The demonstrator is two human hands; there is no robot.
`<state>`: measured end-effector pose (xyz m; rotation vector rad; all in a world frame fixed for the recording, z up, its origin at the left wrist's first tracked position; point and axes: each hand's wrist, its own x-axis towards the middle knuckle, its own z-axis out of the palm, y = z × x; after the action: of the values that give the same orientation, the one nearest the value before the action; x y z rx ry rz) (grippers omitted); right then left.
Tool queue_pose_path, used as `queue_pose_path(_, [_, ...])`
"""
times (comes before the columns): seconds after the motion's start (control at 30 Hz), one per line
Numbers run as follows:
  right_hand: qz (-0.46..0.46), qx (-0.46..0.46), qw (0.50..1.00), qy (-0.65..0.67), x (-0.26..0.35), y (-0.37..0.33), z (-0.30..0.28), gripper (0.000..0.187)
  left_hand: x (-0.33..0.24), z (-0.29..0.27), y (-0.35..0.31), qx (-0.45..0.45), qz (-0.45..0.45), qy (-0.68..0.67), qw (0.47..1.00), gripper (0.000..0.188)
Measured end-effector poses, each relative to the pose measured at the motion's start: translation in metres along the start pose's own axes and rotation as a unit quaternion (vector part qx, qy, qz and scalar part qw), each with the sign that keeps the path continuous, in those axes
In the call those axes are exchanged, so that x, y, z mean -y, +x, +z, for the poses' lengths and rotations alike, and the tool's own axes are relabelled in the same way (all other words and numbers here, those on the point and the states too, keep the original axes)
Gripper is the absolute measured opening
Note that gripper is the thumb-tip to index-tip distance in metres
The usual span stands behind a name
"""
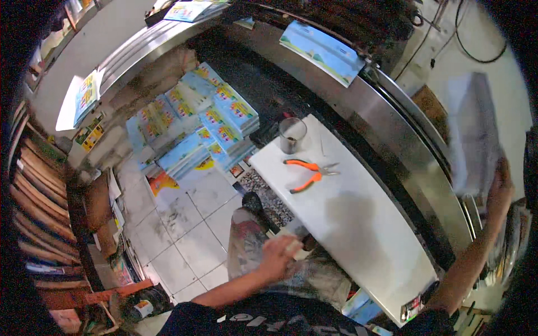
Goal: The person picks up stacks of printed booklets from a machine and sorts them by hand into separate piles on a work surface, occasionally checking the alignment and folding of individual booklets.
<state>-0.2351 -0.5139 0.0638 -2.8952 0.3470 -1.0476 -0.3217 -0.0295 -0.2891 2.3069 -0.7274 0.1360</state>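
The white bench leaves passage mid-length; pliers and a cup block its far end.

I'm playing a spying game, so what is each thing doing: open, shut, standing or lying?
Orange-handled pliers: open, lying on the white tabletop.
See-through cup: upright, without a lid.
Blue printed sheets: piled flat in stacks.
Blue print: lying on the metal rail.
Pale flat thing: held by the right hand, blurred.
Left hand: half-curled; too blurred to tell whether it holds anything.

hands 2 | held pale bundle 1 | pliers 1 | cup 1 | white bench 1
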Motion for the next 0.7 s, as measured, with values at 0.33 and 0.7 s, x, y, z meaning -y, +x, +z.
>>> queue_pose_path(0.33, [-0.208, 0.045, 0.965, -0.15, 0.063, 0.002, 0.214, 0.046, 0.085, -0.016, 0.006, 0.033, -0.265, 0.173, 0.948, 0.07])
queue_pose_path(0.7, [-0.099, 0.322, 0.941, 0.041, 0.123, -0.136, 0.208, 0.045, 0.104, -0.008, 0.002, -0.016, -0.313, 0.149, 0.938, 0.069])
